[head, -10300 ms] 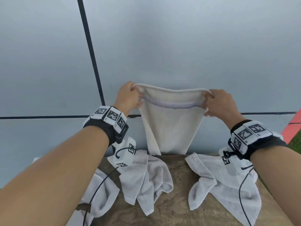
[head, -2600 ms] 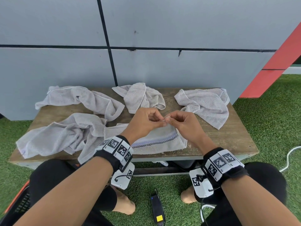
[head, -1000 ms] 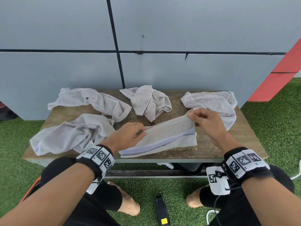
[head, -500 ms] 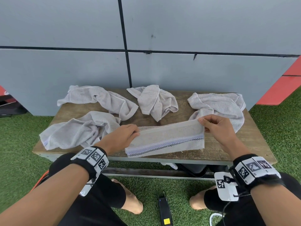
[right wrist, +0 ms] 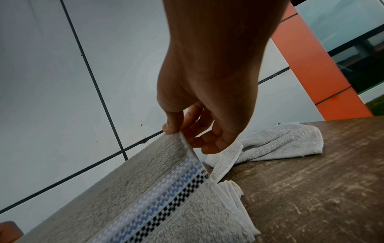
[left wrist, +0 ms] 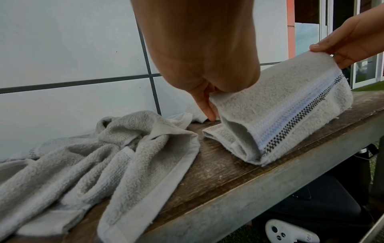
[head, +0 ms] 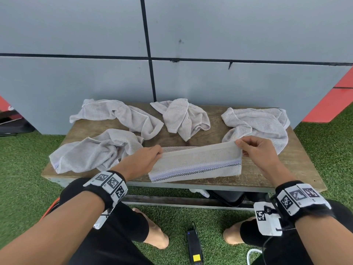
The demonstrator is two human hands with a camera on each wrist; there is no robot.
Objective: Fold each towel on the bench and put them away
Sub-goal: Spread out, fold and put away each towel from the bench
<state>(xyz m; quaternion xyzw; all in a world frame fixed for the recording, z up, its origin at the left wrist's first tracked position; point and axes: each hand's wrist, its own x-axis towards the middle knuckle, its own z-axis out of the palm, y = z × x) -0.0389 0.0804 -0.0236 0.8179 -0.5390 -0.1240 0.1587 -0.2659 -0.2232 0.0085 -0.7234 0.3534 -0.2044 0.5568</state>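
A folded grey towel with a blue and black checked stripe [head: 196, 163] [left wrist: 290, 111] [right wrist: 158, 200] lies at the front middle of the wooden bench [head: 298, 165]. My left hand [head: 141, 159] [left wrist: 207, 92] pinches its raised left corner. My right hand [head: 254, 150] [right wrist: 187, 131] pinches its raised right corner, lifting the top edge while the lower fold rests on the wood. Several crumpled grey towels lie around: front left [head: 93, 150] [left wrist: 83, 164], back left [head: 118, 115], back middle [head: 183, 117], back right [head: 257, 123] [right wrist: 276, 141].
A grey panelled wall [head: 191, 44] stands right behind the bench. Green turf [head: 24, 169] surrounds it. On the ground lie a black device with a yellow label [head: 193, 245] and a white controller [left wrist: 288, 233]. My black-clad knees sit just before the bench's front edge.
The towel went from hanging in the air to a narrow strip on the bench. Since half a second ago both hands keep its top corners, with barely any movement.
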